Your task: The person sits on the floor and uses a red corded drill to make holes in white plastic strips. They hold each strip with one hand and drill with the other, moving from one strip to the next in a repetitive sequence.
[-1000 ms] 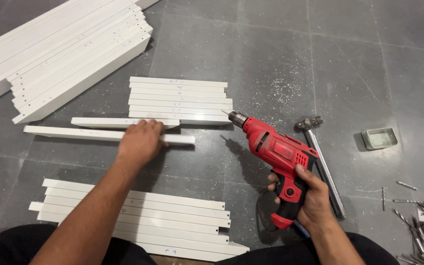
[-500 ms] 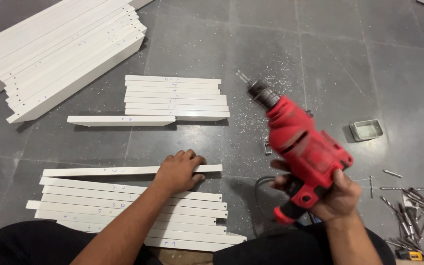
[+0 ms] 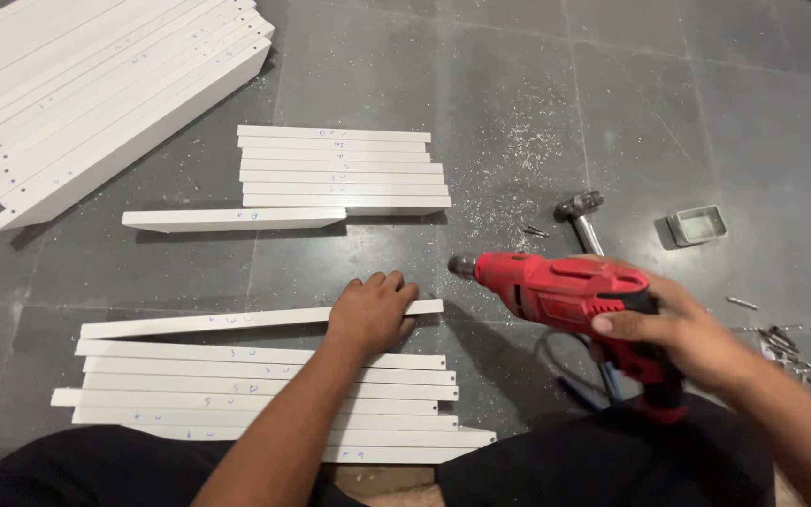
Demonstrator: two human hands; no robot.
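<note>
White slats lie all over the grey floor [image 3: 706,113]; left hand [image 3: 371,310] lies flat, fingers spread, pressing the right end of one loose slat [image 3: 237,321] that sits slightly tilted at the top of the near stack [image 3: 265,394], at 6 o'clock. Right hand [image 3: 682,329] is wrapped round the grip of a red drill [image 3: 565,291], bit pointing toward 9 o'clock, tip close to the slat's end and just beside the left fingers, not touching as far as I can tell. Progress, judging only by layout: metal dust [image 3: 527,160] scattered at 12 o'clock and small marks on many slats suggest a good share is drilled; middle stack [image 3: 340,169] at 11 o'clock looks sorted, one single slat [image 3: 232,220] beside it; how many remain undrilled, cannot tell. Long boards [image 3: 96,103] fill 10 o'clock. Hammer [image 3: 582,221] at 1 o'clock, small tin [image 3: 698,225] at 2, loose screws [image 3: 781,338] at 3 crowd the right side. Open floor between the stacks and at 12 to 1 o'clock gives room; knees block the bottom edge.
</note>
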